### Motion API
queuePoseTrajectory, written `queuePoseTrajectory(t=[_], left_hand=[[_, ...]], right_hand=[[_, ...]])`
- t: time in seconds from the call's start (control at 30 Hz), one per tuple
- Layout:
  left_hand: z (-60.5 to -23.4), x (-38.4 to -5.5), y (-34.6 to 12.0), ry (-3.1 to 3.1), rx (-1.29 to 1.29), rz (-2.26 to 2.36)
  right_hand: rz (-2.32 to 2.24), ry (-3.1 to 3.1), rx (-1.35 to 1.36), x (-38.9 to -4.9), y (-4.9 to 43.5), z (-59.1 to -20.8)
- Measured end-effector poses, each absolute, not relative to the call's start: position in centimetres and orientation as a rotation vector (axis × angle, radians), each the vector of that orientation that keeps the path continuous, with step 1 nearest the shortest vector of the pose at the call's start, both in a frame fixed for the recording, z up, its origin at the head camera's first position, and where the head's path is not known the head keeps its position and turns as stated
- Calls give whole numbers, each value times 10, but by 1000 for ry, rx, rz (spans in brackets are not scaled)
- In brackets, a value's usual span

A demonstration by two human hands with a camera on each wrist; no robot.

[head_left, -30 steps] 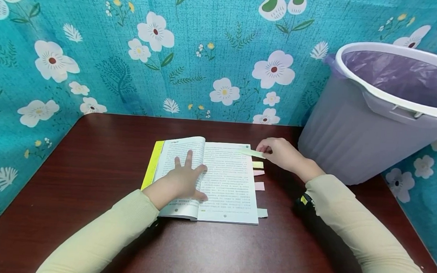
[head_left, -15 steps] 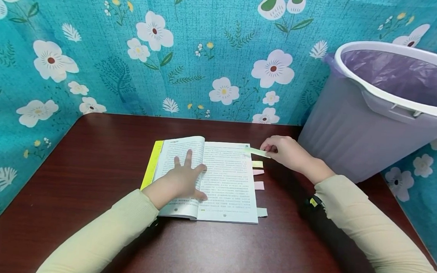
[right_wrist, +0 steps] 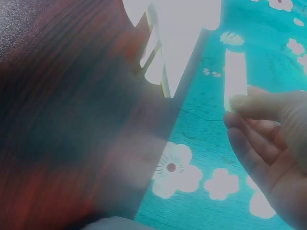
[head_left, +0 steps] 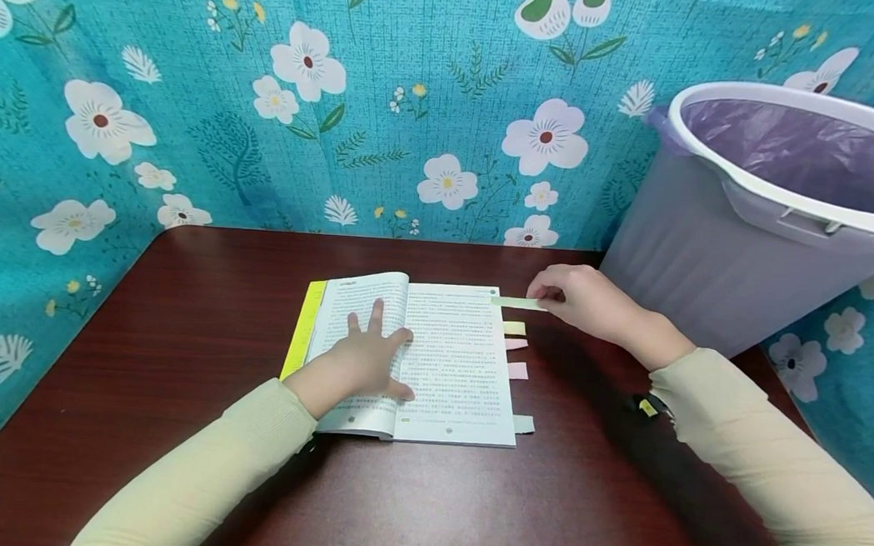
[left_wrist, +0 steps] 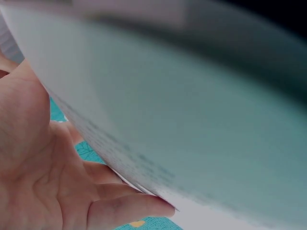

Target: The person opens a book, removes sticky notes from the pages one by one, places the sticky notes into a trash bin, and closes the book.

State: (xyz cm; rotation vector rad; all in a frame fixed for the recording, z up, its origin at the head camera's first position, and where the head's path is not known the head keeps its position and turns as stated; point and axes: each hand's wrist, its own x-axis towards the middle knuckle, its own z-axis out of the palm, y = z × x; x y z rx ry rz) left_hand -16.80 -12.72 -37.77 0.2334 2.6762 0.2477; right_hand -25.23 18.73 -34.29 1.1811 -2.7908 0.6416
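An open book (head_left: 452,366) with printed pages lies on the table, its yellow cover edge showing at the left. Across its left page and the fold rests my left hand (head_left: 360,362), fingers spread; the left wrist view has the hand's palm (left_wrist: 43,177) against the curved page. Thumb and forefinger of my right hand (head_left: 581,298) pinch one end of a pale green sticky tab (head_left: 514,303). In the right wrist view this tab (right_wrist: 235,76) looks raised off the book. Yellow, pink (head_left: 518,371) and pale green (head_left: 524,424) tabs stick out from the book's right edge.
A grey bin (head_left: 740,233) with a purple liner stands behind my right arm, at the table's right. Teal floral cloth (head_left: 385,136) hangs behind the dark wood table (head_left: 140,330).
My right hand has moved a little to the right, and the pale green tab has gone with it, from over the page to mostly beyond its edge. My left hand has stayed put.
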Motion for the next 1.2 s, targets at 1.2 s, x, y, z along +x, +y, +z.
queuePoseTrajectory(t=[1.2], left_hand=[[-383,-168,-128,2688,246,262]], right_hand=[[489,-2350,1280,-209,212,-268]])
